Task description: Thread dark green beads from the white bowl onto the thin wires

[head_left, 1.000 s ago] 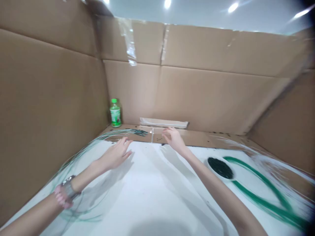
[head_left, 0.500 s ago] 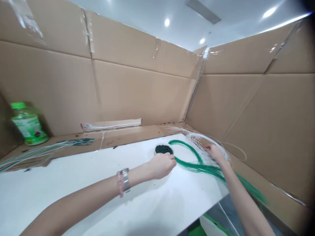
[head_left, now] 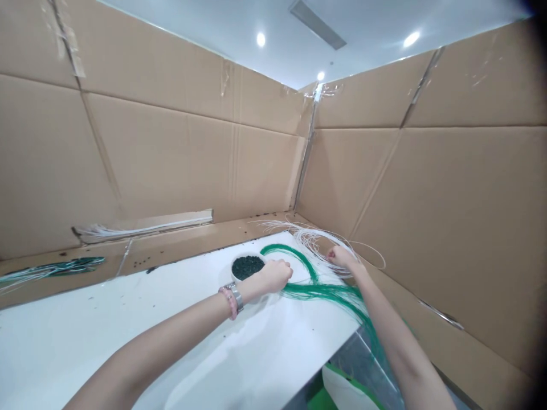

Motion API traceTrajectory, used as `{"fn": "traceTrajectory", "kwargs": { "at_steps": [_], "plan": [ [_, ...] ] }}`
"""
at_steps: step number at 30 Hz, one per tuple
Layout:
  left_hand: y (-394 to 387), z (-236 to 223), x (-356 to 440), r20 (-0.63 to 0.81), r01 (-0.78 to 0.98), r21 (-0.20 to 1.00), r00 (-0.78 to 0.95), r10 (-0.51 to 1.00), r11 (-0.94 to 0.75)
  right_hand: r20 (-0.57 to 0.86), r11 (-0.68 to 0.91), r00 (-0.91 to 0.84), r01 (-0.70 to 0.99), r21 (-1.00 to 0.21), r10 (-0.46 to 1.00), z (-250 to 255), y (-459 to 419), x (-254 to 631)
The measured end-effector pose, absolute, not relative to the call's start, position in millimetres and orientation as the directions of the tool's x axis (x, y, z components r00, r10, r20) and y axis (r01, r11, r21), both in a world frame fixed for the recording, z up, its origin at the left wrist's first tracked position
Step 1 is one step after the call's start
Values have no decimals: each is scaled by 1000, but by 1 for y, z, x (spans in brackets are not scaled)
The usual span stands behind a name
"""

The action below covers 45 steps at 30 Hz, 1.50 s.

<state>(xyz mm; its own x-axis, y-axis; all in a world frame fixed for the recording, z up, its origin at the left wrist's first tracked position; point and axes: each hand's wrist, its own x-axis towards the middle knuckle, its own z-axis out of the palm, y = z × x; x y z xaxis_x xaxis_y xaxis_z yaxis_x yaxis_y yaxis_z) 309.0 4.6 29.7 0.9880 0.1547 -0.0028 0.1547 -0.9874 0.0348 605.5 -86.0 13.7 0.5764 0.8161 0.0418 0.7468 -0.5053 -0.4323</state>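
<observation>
hands nearer (head_left: 273, 276) the white bowl (head_left: 248, 255)

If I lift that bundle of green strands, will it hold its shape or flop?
Probably light and floppy: the green strands droop over the table edge. Their curved loop hints at slight springiness. Thin and loosely gathered, they may splay or tangle.

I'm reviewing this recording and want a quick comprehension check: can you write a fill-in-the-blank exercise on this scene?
The left hand is nearest a round white bowl of dark ____ granules. Green strands curve across the white tabletop, while thin ____ strands loop beside the right hand. The left wrist wears a metal watch and a pink ____ bracelet.

Missing words: green; white; beaded.
</observation>
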Motion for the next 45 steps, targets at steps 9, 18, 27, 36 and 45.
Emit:
{"fn": "traceTrajectory", "kwargs": {
  "at_steps": [9,18,27,36,45],
  "plan": [
    [-2,33,329,34,102,106,994,106,-989,239,-290,583,667,-686,776,72,-80,623],
    [-30,24,381,-12,70,150,998,69,-986,488,112,690,514,-850,535,176,-53,636],
    [-35,26,405,-102,125,139,989,112,-982,467,254,716,392,-884,520,176,-60,620],
    [-33,22,409,-141,105,134,986,86,-985,430,285,741,325,-902,515,167,-75,618],
    [-34,31,411,-102,99,140,991,86,-985,417,319,748,284,-904,516,166,-80,614]
  ]
}}
